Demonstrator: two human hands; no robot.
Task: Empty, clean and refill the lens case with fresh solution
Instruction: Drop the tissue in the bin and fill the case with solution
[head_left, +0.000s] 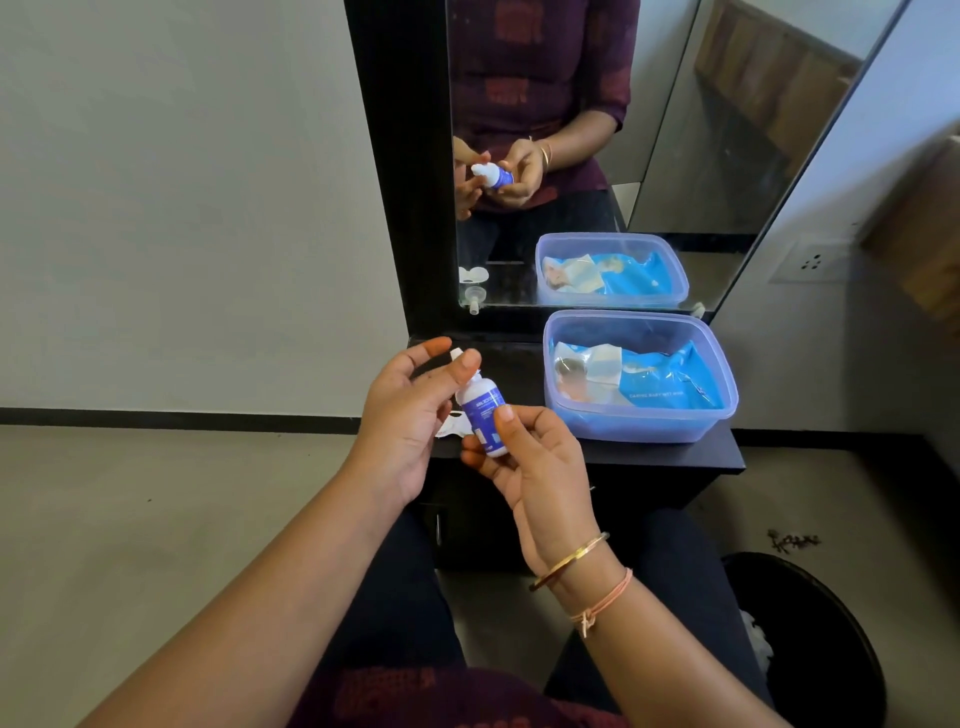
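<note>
Ahead, black shelf (675, 457), mirror (675, 156), plastic tub (639, 318), grey floor (156, 519).

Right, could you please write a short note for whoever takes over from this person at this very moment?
Right hand grips the solution bottle by its body, over the table edge.
Left hand pinches the bottle's white top; cap on or off, I cannot tell.
Lens case: a white piece on the black table, mostly hidden behind the left hand; state unclear.
Plastic box with a wipes pack stands on the table's right.
Done: emptying and cleaning cannot be confirmed. Left: refill the case, close it.
</note>
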